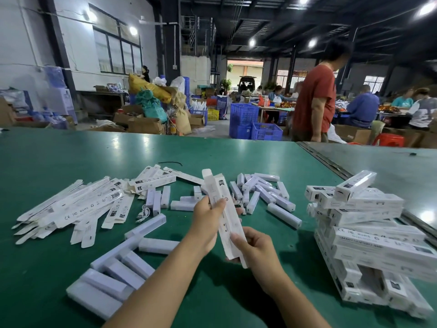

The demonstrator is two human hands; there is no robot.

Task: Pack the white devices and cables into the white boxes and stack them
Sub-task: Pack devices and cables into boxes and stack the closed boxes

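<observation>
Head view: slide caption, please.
Left hand and right hand hold one white box over the green table, packed stack at right.

A green table (71,157) spreads across the foreground, meeting a grey table (378,162) at 3 o'clock. At 10 o'clock stands a white wall (23,43) with dark-framed windows (118,53). Round lamps (312,42) glow on the dark ceiling at 1 o'clock. Cardboard boxes (144,124) and sacks pile up at 11 o'clock, blue crates (243,114) at 12. A bright doorway (244,67) opens far off at 12 o'clock. A person in a red shirt (316,98) stands at 1 o'clock; seated workers (361,105) sit at 2 o'clock.
</observation>
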